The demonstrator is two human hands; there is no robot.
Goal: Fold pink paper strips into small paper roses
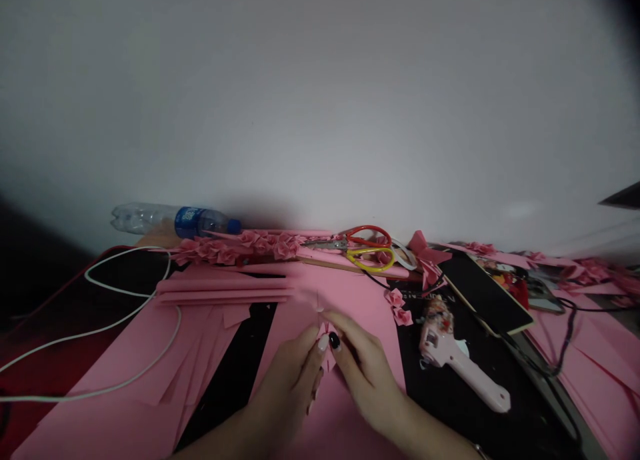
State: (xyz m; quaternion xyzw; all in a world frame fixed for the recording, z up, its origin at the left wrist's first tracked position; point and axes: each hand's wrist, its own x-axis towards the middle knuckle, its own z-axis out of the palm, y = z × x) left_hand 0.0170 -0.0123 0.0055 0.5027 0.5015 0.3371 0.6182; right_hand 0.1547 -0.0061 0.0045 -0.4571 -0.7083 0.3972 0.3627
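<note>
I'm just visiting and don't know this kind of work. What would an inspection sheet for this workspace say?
Surface: black tabletop, largely covered with pink paper sheets.
Job's things: small folded pink paper piece, pinched at the fingertips above the sheets.
Clutter: pink paper roses, red-handled scissors, plastic bottle on its side, black phone.
Hands: left hand and right hand both on the folded piece.
Cables: white cable, dark cable.
Surroundings: plain white wall.
</note>
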